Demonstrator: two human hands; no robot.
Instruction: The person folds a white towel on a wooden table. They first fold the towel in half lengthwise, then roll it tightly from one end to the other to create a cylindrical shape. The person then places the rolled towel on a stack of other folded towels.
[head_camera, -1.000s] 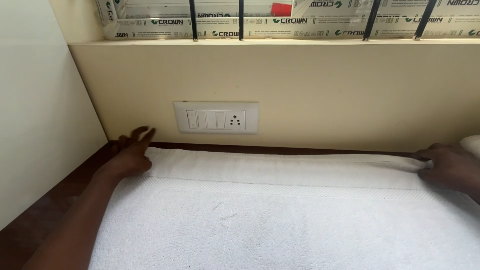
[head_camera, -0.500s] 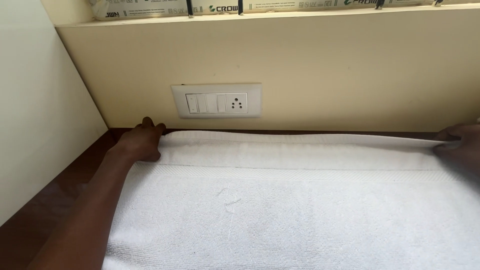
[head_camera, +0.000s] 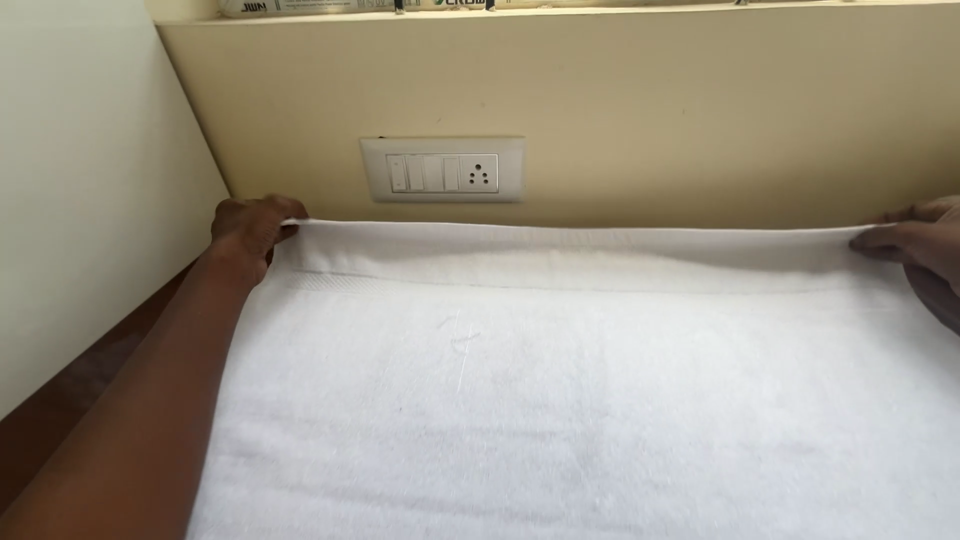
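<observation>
Two hands | left hand (head_camera: 248, 232), right hand (head_camera: 915, 245) grip clamped on white towel (head_camera: 560, 400) corners | white switch plate (head_camera: 442, 170) above

We were in a plain indoor room, probably a home or a lodging room. A cream wall (head_camera: 650, 120) ran across the far side, carrying a white switch plate with a socket (head_camera: 442, 169). A white towel (head_camera: 560, 400) lay spread over a dark wooden surface (head_camera: 90, 380), beneath a ledge (head_camera: 560, 10) at the top.
</observation>
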